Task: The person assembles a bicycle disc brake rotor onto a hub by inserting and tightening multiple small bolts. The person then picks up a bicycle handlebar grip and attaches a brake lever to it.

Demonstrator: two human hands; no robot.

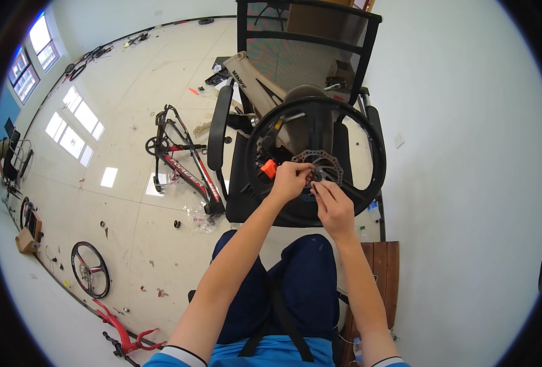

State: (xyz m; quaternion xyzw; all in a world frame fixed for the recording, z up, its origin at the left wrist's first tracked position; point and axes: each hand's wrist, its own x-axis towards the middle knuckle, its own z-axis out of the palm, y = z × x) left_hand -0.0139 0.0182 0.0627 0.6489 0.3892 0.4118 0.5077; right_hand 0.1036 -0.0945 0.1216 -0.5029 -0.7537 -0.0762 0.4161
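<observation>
A black spoked wheel (378, 153) lies on the seat of a black office chair (221, 125) in front of my knees. On its hub sits a silver brake disc (338, 164) with holes round its edge. My left hand (292, 181) reaches the hub from the left, thumb and fingers pinched together. From the right, my right hand (335, 209) meets it there, its fingers closed as well. Between the fingertips is something small and dark at the hub, mostly hidden. An orange piece (268, 168) shows inside the rim beside my left hand.
A beige frame part (256, 85) leans on the chair behind the wheel. Left of the chair, a red and black bicycle frame (188, 174) lies on the tiles. Farther left are a smaller wheel (91, 269) and a red frame part (124, 336). A wooden bench (382, 275) stands at right.
</observation>
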